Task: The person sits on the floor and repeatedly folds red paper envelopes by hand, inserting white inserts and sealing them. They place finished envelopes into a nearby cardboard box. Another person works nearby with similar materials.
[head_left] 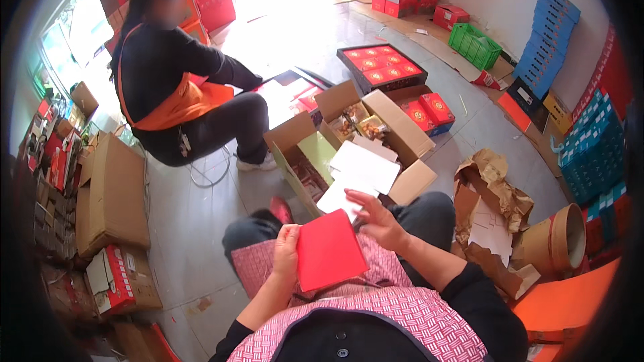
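Note:
My left hand [287, 249] is closed on the left edge of a flat red square box [332, 253] above my lap. The box's plain red face is turned up. Off its upper right corner, my right hand [380, 220] has its fingers apart and holds nothing. Its fingertips are close to some white sheets [365, 164] lying over the open cardboard cartons; whether they touch is unclear. One carton [416, 135] contains clear-lidded packs of brownish pieces [372, 126]. In the carton [283, 135] to its left are small reddish packets [310, 184] beside a pale green panel.
An orange-aproned person [181, 80] sits at the far left. Beyond the cartons stands a black-edged tray of red boxes [382, 67]. Crumpled brown paper [493, 174] and a cardboard drum [550, 238] are at the right. Stacked cartons [114, 194] line the left side.

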`<state>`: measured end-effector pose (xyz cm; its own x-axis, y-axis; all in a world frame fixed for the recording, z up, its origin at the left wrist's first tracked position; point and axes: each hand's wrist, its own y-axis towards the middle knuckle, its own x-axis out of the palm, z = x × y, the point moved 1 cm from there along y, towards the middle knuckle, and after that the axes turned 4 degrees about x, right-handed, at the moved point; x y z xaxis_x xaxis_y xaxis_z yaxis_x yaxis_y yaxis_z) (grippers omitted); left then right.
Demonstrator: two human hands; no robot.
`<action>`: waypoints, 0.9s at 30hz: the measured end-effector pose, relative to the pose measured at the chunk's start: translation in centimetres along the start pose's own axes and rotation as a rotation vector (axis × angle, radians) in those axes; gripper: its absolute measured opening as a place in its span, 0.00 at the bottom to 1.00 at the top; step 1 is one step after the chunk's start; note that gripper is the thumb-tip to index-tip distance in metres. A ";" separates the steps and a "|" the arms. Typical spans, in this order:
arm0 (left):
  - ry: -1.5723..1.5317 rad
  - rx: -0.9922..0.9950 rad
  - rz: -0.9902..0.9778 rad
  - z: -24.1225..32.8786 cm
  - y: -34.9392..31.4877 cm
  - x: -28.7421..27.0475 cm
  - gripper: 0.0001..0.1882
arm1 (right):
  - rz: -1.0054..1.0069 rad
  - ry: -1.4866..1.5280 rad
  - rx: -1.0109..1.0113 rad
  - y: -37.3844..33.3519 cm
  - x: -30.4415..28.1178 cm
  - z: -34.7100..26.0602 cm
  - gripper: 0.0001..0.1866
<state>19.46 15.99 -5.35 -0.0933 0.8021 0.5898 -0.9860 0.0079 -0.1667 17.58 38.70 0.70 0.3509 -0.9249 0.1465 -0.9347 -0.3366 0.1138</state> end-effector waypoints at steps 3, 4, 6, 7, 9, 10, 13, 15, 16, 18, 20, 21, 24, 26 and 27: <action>0.055 -0.175 0.018 1.2 1.8 0.2 0.10 | -0.329 -0.940 -0.453 2.4 -0.3 -2.8 0.39; 0.024 -0.279 0.015 1.0 2.4 0.7 0.12 | -0.428 -1.088 -0.472 2.8 -0.2 -3.7 0.34; -0.114 -0.443 -0.068 1.7 4.2 2.0 0.20 | -0.464 -0.924 -0.604 4.6 -2.2 -1.7 0.33; -0.223 -0.502 -0.138 3.1 5.0 2.9 0.26 | -0.373 -0.742 -0.583 5.7 -2.9 -1.3 0.26; -0.321 -0.461 -0.341 5.6 6.5 5.0 0.37 | -0.163 -0.430 -0.275 6.7 -3.6 -2.2 0.22; -0.302 -0.356 -0.480 6.4 7.3 6.1 0.43 | -0.084 -0.302 -0.092 7.4 -4.0 -2.1 0.21; -0.047 -0.054 -0.314 5.3 11.4 7.6 0.27 | 0.135 0.329 0.208 10.3 -4.4 -0.8 0.18; 0.041 0.010 -0.193 5.4 13.9 9.9 0.20 | 0.174 0.484 0.271 12.1 -5.4 -0.6 0.19; 0.066 -0.032 -0.197 5.1 15.5 9.8 0.20 | 0.187 0.498 0.314 12.9 -5.9 -0.6 0.21; 0.114 -0.116 -0.203 4.5 19.0 9.2 0.21 | 0.274 0.466 0.395 14.3 -7.2 -0.3 0.26; 0.148 -0.126 -0.174 5.0 23.4 9.8 0.20 | 0.423 0.369 0.471 15.1 -9.0 0.3 0.31; 0.181 -0.121 -0.153 5.8 25.7 9.0 0.19 | 0.392 0.329 0.498 15.2 -9.6 0.5 0.36; 0.325 -0.078 -0.021 5.9 34.7 6.5 0.19 | 0.346 0.273 0.539 14.5 -11.3 1.8 0.24; 0.365 0.021 0.083 5.0 41.2 4.4 0.20 | 0.315 0.291 0.580 14.2 -12.0 1.8 0.23; 0.386 0.055 0.122 4.4 44.1 3.8 0.20 | 0.314 0.316 0.586 14.1 -12.4 1.8 0.22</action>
<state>-24.97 16.77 -6.92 -0.1613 0.9605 0.2266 -0.9779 -0.1245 -0.1681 -0.06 45.16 -1.25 -0.0214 -0.9277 0.3726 -0.8394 -0.1857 -0.5107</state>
